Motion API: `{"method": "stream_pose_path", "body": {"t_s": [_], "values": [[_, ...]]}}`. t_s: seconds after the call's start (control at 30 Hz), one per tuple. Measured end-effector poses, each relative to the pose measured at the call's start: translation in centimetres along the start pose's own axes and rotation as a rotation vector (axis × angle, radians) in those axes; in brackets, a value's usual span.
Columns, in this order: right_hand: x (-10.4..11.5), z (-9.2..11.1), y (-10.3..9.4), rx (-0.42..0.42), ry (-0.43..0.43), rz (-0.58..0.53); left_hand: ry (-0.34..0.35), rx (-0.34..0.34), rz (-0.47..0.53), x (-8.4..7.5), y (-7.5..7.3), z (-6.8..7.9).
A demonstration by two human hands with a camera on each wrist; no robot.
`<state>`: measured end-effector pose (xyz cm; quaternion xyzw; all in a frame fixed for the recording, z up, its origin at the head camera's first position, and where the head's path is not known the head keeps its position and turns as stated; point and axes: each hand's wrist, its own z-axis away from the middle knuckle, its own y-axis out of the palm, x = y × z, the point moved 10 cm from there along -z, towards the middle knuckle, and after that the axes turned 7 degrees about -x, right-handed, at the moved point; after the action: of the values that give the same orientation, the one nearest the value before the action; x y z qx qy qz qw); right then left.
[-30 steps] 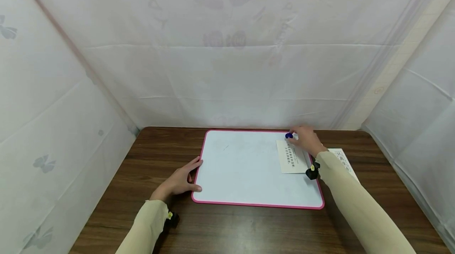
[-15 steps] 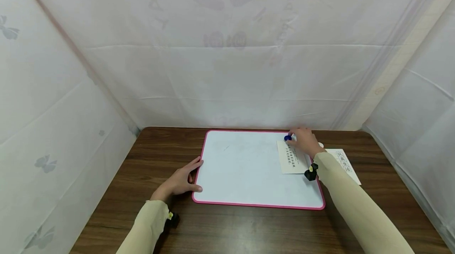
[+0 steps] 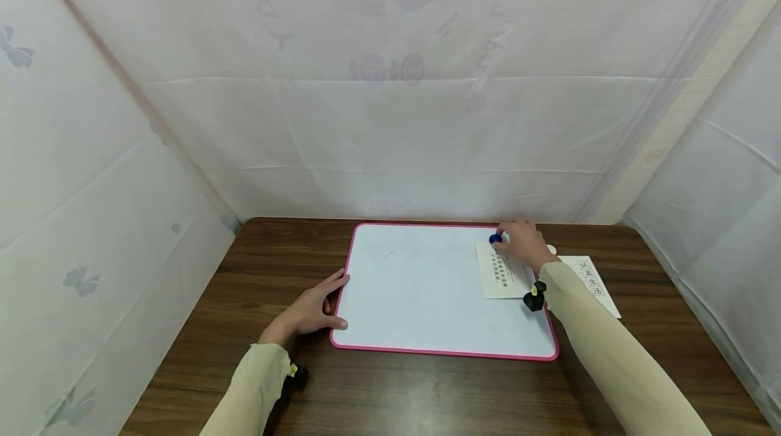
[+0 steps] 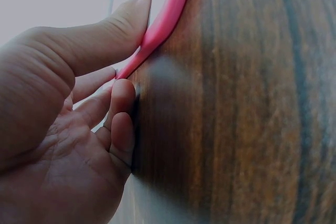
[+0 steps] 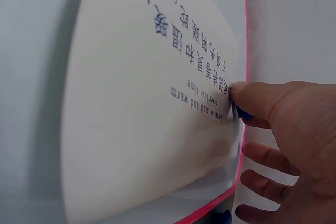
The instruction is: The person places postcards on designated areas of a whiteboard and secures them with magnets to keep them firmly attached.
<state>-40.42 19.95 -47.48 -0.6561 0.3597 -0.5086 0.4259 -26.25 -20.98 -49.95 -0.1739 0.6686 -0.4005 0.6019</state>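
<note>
A whiteboard (image 3: pixel 421 300) with a pink frame lies on the wooden table. At its left edge my left hand (image 3: pixel 309 309) holds the frame, thumb on top and the other fingers curled against the side, as the left wrist view shows. A cream card (image 3: pixel 497 276) printed with dark characters lies near the board's upper right corner. My right hand (image 3: pixel 526 243) pinches a round blue magnet (image 3: pixel 495 239) between thumb and forefinger at the card's top edge. In the right wrist view only part of the magnet (image 5: pixel 243 114) shows; the thumb covers the rest.
Right of the board, a second printed card (image 3: pixel 588 280) lies on the table (image 3: pixel 427 395), partly behind the right sleeve. A small white round thing (image 3: pixel 552 249) shows by the right wrist. Something dark blue (image 5: pixel 224 216) shows past the frame. White cloth walls (image 3: pixel 390 137) enclose the table.
The right hand has brought the blue magnet slightly down toward the viewer, onto the card's top edge. The left hand stays in place.
</note>
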Motion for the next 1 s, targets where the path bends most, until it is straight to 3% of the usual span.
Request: {"method": "stream_pose_path", "body": {"t_s": [1.0], "values": [[-0.45, -0.15, 0.58, 0.016, 0.019, 0.02, 0.001, 0.001, -0.01, 0.04, -0.1, -0.07]]}}
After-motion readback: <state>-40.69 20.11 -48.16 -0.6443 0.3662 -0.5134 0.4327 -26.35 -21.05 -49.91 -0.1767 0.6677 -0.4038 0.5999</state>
